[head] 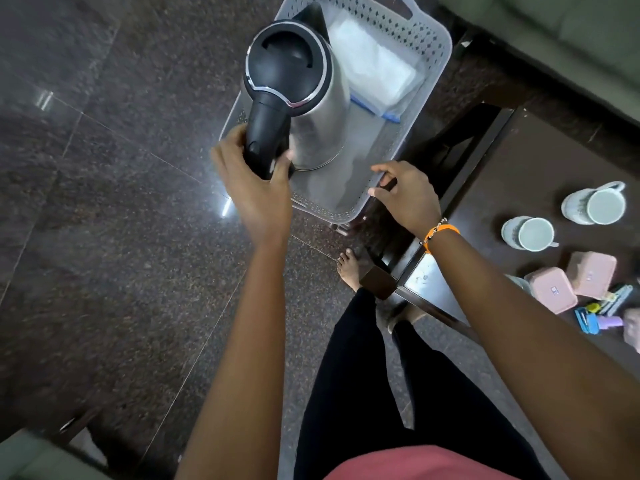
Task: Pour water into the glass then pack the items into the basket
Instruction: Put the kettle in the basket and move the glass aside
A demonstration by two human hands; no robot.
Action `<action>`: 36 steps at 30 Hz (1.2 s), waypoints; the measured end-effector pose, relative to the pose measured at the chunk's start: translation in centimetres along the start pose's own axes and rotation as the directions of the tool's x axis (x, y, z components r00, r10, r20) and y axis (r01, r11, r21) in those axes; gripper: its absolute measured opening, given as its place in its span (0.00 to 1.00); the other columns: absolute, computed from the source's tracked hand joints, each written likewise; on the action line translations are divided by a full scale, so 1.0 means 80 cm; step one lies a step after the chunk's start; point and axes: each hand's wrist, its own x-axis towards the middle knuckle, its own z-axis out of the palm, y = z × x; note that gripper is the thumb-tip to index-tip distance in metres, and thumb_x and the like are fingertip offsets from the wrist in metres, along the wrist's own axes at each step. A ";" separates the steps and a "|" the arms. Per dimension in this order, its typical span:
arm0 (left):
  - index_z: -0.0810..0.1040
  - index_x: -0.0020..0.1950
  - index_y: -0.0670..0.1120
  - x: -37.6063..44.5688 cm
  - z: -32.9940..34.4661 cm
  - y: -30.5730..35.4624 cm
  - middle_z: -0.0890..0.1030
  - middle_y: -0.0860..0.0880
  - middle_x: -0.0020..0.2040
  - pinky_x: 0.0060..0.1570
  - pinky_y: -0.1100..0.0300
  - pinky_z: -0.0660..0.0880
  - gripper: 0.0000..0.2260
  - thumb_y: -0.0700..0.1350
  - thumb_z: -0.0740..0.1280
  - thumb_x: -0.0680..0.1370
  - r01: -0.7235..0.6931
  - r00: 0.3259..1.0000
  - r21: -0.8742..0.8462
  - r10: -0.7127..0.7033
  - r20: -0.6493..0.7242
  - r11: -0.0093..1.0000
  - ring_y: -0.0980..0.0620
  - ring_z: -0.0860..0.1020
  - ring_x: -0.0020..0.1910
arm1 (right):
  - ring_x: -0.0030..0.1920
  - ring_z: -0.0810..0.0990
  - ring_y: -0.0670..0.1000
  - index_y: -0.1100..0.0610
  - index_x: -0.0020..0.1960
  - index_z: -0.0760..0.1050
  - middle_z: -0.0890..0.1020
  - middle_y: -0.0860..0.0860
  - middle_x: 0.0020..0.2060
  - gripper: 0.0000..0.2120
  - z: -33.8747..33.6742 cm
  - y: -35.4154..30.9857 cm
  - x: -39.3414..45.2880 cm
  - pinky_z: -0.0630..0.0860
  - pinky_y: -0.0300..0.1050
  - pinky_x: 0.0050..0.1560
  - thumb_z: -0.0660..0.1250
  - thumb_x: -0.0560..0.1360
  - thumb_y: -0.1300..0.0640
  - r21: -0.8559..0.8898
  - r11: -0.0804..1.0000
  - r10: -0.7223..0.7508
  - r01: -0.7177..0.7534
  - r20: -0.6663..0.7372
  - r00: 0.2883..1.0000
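Note:
A steel electric kettle [311,98] with a black lid and handle stands upright inside the grey perforated basket [429,67] on the floor. My left hand [256,188] is wrapped around the kettle's black handle. My right hand [405,192] rests at the basket's near right rim, fingers spread, holding nothing. A white folded packet [374,71] lies in the far half of the basket. No glass of water is visible.
A dark wooden table [540,157] stands to the right, carrying two white mugs [528,233] [594,202], two pink lidded boxes [554,294] and small colourful items [595,317]. My bare foot [348,268] is near the table leg. Polished stone floor spreads to the left.

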 end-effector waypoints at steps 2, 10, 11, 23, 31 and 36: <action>0.73 0.62 0.39 -0.025 0.001 0.007 0.70 0.42 0.58 0.61 0.68 0.68 0.23 0.36 0.72 0.67 -0.082 0.994 0.058 0.086 -0.069 0.995 0.43 0.72 0.58 | 0.38 0.75 0.50 0.52 0.61 0.75 0.78 0.50 0.47 0.18 -0.004 0.004 -0.014 0.78 0.50 0.49 0.69 0.71 0.60 0.048 0.998 -0.030 0.032 -0.036 0.999; 0.74 0.59 0.44 -0.171 0.053 0.020 0.75 0.50 0.50 0.55 0.60 0.73 0.15 0.35 0.65 0.74 -0.099 0.896 -0.017 0.096 0.435 0.995 0.51 0.75 0.50 | 0.49 0.77 0.54 0.55 0.61 0.75 0.78 0.56 0.51 0.18 -0.027 0.100 -0.117 0.70 0.41 0.51 0.69 0.71 0.61 0.018 0.995 0.095 -0.094 -0.068 0.993; 0.74 0.59 0.45 -0.187 0.063 0.018 0.75 0.49 0.50 0.55 0.59 0.74 0.15 0.35 0.65 0.74 -0.098 0.850 -0.016 0.092 0.519 0.995 0.51 0.75 0.50 | 0.54 0.76 0.56 0.56 0.62 0.75 0.78 0.57 0.53 0.19 -0.031 0.121 -0.130 0.70 0.45 0.56 0.69 0.71 0.59 -0.051 0.990 0.129 -0.134 -0.075 0.989; 0.73 0.59 0.49 -0.292 0.158 -0.015 0.73 0.54 0.46 0.48 0.69 0.70 0.17 0.34 0.64 0.74 -0.269 0.522 0.110 0.050 0.851 0.957 0.63 0.72 0.43 | 0.74 0.56 0.62 0.51 0.75 0.52 0.58 0.57 0.74 0.47 -0.035 0.281 -0.217 0.63 0.61 0.70 0.75 0.64 0.58 -0.291 0.867 0.408 -0.404 -0.051 0.912; 0.74 0.60 0.47 -0.355 0.203 0.000 0.73 0.53 0.45 0.49 0.65 0.72 0.16 0.34 0.64 0.74 -0.219 0.534 0.162 -0.021 0.845 0.962 0.62 0.74 0.43 | 0.63 0.67 0.59 0.52 0.71 0.59 0.67 0.55 0.66 0.40 -0.061 0.320 -0.217 0.78 0.55 0.55 0.71 0.63 0.64 -0.183 0.947 0.257 -0.263 -0.054 0.965; 0.73 0.59 0.50 -0.388 0.242 0.039 0.74 0.54 0.45 0.48 0.66 0.73 0.16 0.35 0.64 0.74 -0.161 0.564 0.115 -0.004 0.826 0.980 0.58 0.76 0.43 | 0.61 0.70 0.59 0.51 0.69 0.63 0.70 0.54 0.63 0.41 -0.112 0.331 -0.232 0.78 0.54 0.45 0.75 0.59 0.59 -0.034 0.962 0.258 -0.272 -0.231 0.938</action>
